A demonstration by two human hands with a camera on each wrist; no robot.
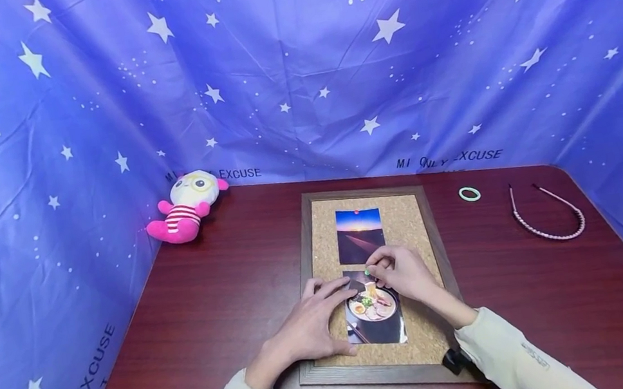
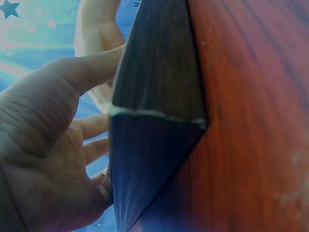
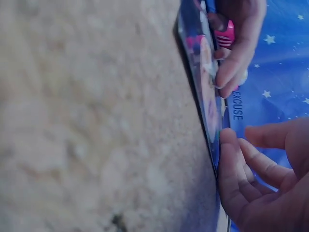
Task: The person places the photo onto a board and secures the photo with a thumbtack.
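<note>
A framed cork board (image 1: 325, 238) lies on the table with two photos on it. The upper one, a sunset photo (image 1: 360, 240), has a red pushpin (image 1: 356, 212) at its top edge. Below it is a photo of a noodle bowl (image 1: 381, 332). My left hand (image 1: 312, 324) rests with spread fingers along this photo's left side, thumb near its lower left corner. At the photo's top edge my right hand (image 1: 405, 274) pinches a small green pushpin (image 1: 367, 272). In the right wrist view, the right hand's fingers (image 3: 231, 169) meet the photo's surface; the pin is hidden there.
A pink and white plush panda (image 1: 182, 213) sits at the table's back left. To the right of the board lie a pale green ring (image 1: 469, 194) and a beaded headband (image 1: 556, 236). Blue star-printed cloth (image 1: 286, 81) hangs behind and at both sides.
</note>
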